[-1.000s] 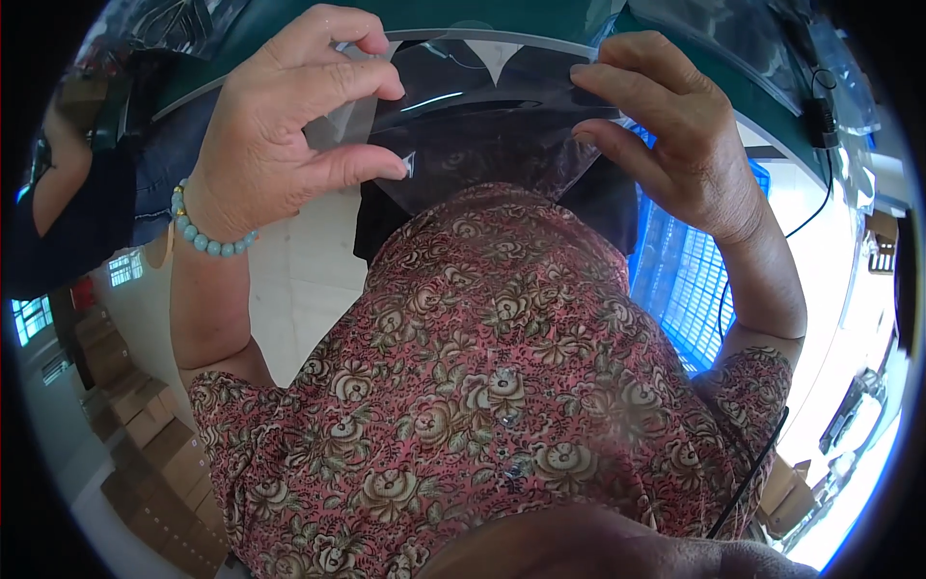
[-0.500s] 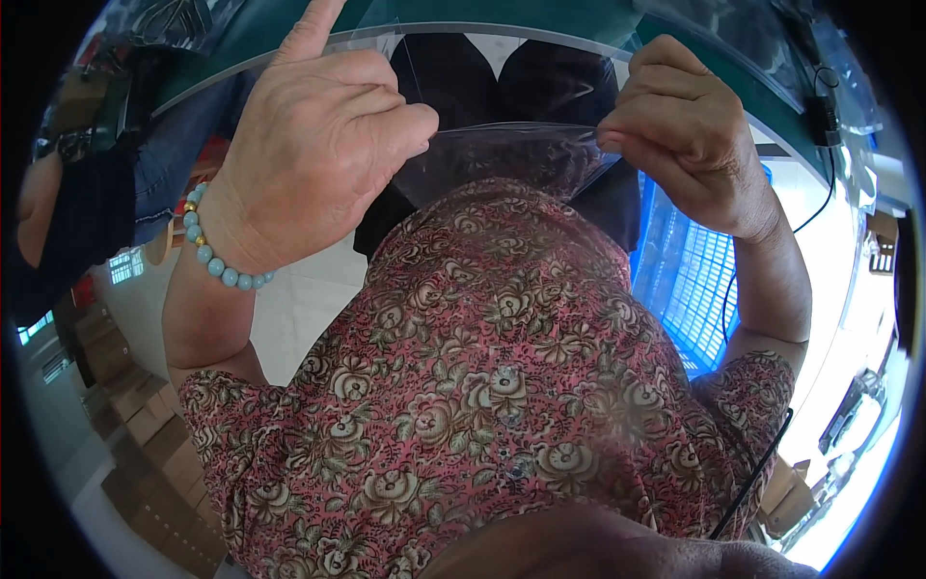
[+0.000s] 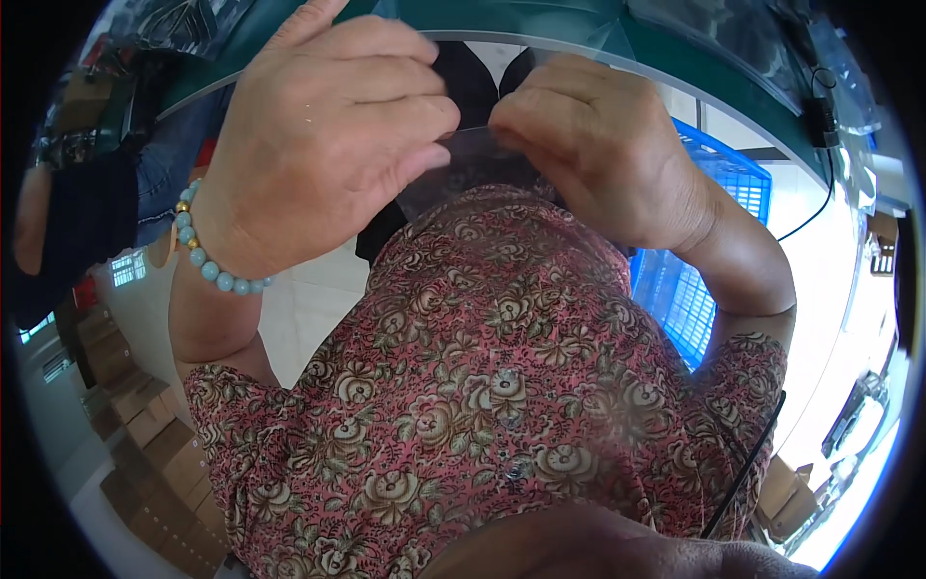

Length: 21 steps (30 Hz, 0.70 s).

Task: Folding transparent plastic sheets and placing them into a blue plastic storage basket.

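A thin, clear plastic film (image 3: 471,154), possibly a bag, hangs between my hands in front of my lap. My left hand (image 3: 333,154) is closed at the film's left side, its index finger stretched up toward the green table. The film at its fingertips is hard to make out. Opposite it, my right hand (image 3: 608,145) is closed in a pinch on the film's upper edge, fingers curled and pointing left. Only a small gap separates the two hands. A pale blue bead bracelet (image 3: 210,272) circles my left wrist.
The green table (image 3: 569,17) has a pale front edge just beyond my hands. Clear plastic packets (image 3: 719,29) lie on its right part, near a black cable (image 3: 823,183). A blue plastic crate (image 3: 675,299) stands low on the right. At left is another person's dark sleeve (image 3: 87,227).
My right hand has moved left toward my left hand, so the gap between them is much narrower. The stretch of film showing between them has shortened. The left hand has shifted only slightly.
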Tool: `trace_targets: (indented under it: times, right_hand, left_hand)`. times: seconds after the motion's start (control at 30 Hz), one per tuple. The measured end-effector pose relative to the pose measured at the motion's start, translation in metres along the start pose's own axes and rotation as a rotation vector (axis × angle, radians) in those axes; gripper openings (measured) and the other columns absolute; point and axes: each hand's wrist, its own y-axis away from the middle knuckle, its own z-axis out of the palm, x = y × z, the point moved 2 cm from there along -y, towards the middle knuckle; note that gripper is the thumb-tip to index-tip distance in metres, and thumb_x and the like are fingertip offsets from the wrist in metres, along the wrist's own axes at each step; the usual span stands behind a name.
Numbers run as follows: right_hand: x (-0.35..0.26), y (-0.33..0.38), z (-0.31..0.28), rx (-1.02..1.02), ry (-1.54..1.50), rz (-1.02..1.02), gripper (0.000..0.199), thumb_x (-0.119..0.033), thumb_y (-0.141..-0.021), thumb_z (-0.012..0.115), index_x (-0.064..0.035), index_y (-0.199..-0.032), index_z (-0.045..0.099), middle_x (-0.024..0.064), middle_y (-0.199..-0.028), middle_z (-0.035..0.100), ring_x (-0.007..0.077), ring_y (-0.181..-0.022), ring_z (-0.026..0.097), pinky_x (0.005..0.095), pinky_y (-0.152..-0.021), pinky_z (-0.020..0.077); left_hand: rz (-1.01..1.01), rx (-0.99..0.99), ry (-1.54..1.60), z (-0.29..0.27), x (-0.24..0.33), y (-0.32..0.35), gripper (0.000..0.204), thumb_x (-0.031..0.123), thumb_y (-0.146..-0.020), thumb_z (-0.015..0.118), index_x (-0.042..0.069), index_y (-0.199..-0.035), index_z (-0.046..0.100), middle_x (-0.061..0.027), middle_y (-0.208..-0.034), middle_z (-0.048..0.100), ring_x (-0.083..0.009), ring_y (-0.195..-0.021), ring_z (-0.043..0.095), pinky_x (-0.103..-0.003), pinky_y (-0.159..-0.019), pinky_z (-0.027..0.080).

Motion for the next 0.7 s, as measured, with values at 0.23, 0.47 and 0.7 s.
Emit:
trace_targets:
  times: [0.23, 0.47, 0.7]
  right_hand:
    - [0.008, 0.003, -0.013, -0.022, -0.195, -0.424, 0.037, -0.009, -0.071, 0.075, -0.0003, -0.106, 0.067, 0.0065, -0.08, 0.063, 0.022, -0.07, 0.06, 0.0307, -0.056, 0.0441]
    - [0.101, -0.012, 0.002, 0.399, -0.514, -0.89, 0.032, -0.017, -0.085, 0.076, 0.0018, -0.109, 0.066, 0.024, -0.11, 0.066, 0.0352, -0.102, 0.066, 0.0433, -0.09, 0.0508]
    - [-0.008, -0.019, -0.035, 0.007, -0.583, 0.272, 0.032, -0.004, -0.087, 0.07, 0.0012, -0.116, 0.058, 0.0169, -0.109, 0.062, 0.0246, -0.093, 0.064, 0.0358, -0.083, 0.0506]
  left_hand:
    - [-0.128, -0.26, 0.077, -0.034, -0.008, 0.033, 0.073, 0.051, -0.067, 0.088, 0.004, -0.118, 0.067, -0.0072, -0.109, 0.07, -0.0333, -0.111, 0.061, -0.042, -0.101, 0.032]
    - [-0.335, -0.106, -0.309, -0.012, 0.025, 0.023, 0.011, 0.021, -0.083, 0.075, 0.012, -0.079, 0.07, 0.0024, -0.063, 0.058, -0.0166, -0.071, 0.054, -0.039, -0.087, 0.028]
    - [-0.35, -0.045, -0.302, -0.003, 0.031, 0.008, 0.028, 0.021, -0.077, 0.079, 0.012, -0.1, 0.068, 0.0008, -0.067, 0.057, -0.0186, -0.067, 0.054, -0.04, -0.088, 0.028]
